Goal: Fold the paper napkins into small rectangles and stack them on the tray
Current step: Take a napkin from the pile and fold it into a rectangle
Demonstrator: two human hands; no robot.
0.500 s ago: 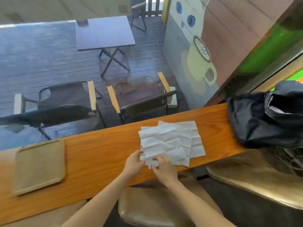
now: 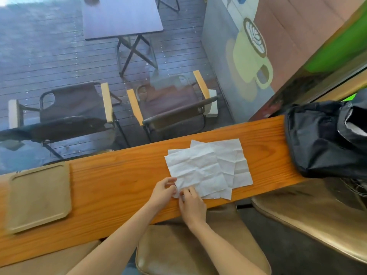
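My left hand (image 2: pixel 162 190) and right hand (image 2: pixel 191 203) each hold a narrow pinch grip on the seven-o'clock corner of the top creased white paper napkin (image 2: pixel 196 169), apparently separating it from the pile on the orange wooden tabletop (image 2: pixel 119 175). The tan rectangular tray (image 2: pixel 39 197) lies bare, well apart at nine o'clock.

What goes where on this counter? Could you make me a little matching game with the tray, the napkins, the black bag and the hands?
Things:
1. tray
2. napkins
3. black bag
4. left hand and right hand

Places:
A. far right end of the counter
B. at the napkins' near corner
C. far left, bare
D. spread out flat, mid-counter

Pairs: 1-C, 2-D, 3-A, 4-B
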